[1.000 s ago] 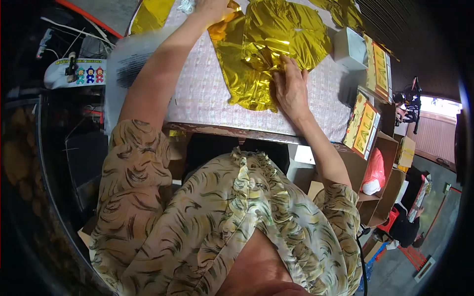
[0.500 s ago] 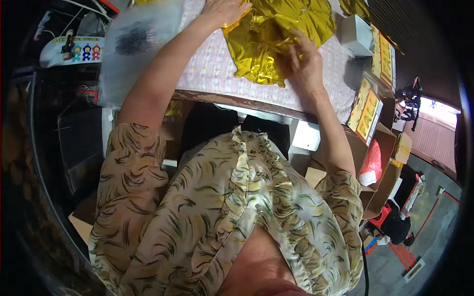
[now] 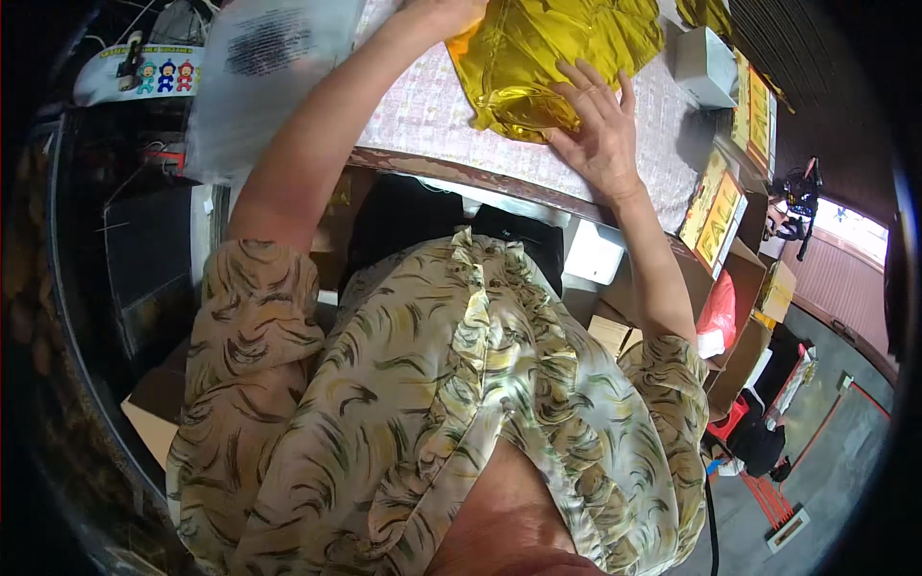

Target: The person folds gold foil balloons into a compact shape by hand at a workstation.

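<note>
A shiny gold sheet of thin, foil-like material (image 3: pixel 538 58), wrinkled and with a ruffled lower edge, lies on the cloth-covered table. My right hand (image 3: pixel 600 134) rests on its lower right part, with fingers spread and the thumb close to the ruffled edge. At the top of the view, my left hand (image 3: pixel 444 17) is beside the upper left edge of the gold material. The frame edge cuts off part of that hand, so its grip is hidden. A small orange patch (image 3: pixel 465 43) shows just below its fingers.
Clear plastic bags with dark print (image 3: pixel 269 48) lie on the left of the table. At the right stand a white box (image 3: pixel 706 69) and yellow printed cartons (image 3: pixel 713 213). Below them, an open cardboard box holds a pink-red bag (image 3: pixel 718 307). The table's front edge (image 3: pixel 461 176) runs before me.
My right hand has settled from a blurred motion and now lies spread on the gold material. The material's lower edge sits slightly higher in view and looks smoother. My left hand has moved little.
</note>
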